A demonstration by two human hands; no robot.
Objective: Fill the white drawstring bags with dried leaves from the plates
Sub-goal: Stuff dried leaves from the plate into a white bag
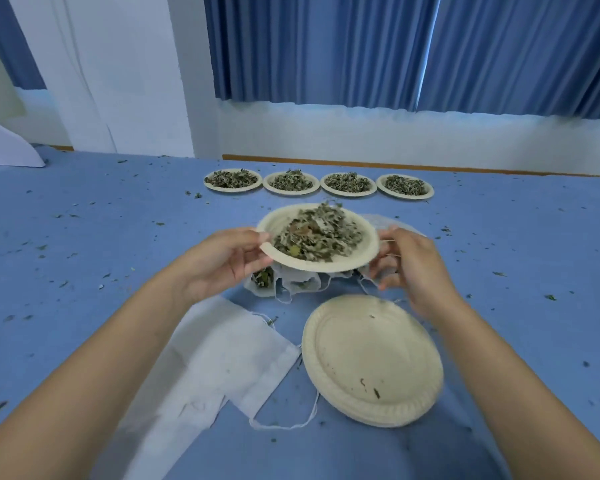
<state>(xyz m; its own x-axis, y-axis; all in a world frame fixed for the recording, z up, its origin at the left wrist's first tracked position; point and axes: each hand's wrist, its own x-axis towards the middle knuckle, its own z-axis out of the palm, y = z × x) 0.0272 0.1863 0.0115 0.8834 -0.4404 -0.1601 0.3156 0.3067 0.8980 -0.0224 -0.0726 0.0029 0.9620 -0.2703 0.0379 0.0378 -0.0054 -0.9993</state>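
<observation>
Poised to pour
Left hand [222, 261] grips the paper plate [281, 220] by its rim above the white drawstring bag [291, 282], ready for tipping; right hand [413, 265] curls beside the bag's mouth (grip unclear).

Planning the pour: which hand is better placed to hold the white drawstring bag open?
Right: the right hand curls beside the white drawstring bag, while the left hand grips the beige paper plate of dried leaves.
</observation>
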